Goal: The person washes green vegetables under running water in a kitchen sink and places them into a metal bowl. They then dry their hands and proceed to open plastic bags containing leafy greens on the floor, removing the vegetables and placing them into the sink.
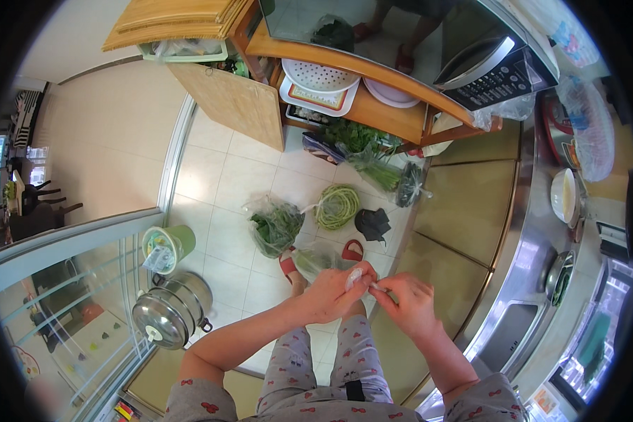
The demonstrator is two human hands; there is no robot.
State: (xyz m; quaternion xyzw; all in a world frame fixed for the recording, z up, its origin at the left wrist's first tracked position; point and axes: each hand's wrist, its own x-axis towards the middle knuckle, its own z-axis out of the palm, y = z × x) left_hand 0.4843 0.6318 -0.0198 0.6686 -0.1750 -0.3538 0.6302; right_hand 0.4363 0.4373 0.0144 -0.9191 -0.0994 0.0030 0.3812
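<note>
Both my hands meet in front of my legs, gripping the gathered neck of a clear plastic bag [316, 261]. My left hand [340, 293] is closed around white bunched plastic. The fingertips of my right hand [410, 301] pinch a twisted end of it close by. Something green shows through the bag, which hangs between my feet, partly hidden by my left hand. On the floor beyond lie a bag of leafy greens [276, 224], a coil of long green beans [337, 207] and a crumpled black bag [373, 224].
Leafy vegetables [377, 171] lie by a wooden shelf unit [385, 118] holding a microwave [480, 68]. At left stand a green bin [182, 243] and a stacked steel steamer pot [171, 311] near the sliding door. A steel counter with a sink [509, 329] runs along the right.
</note>
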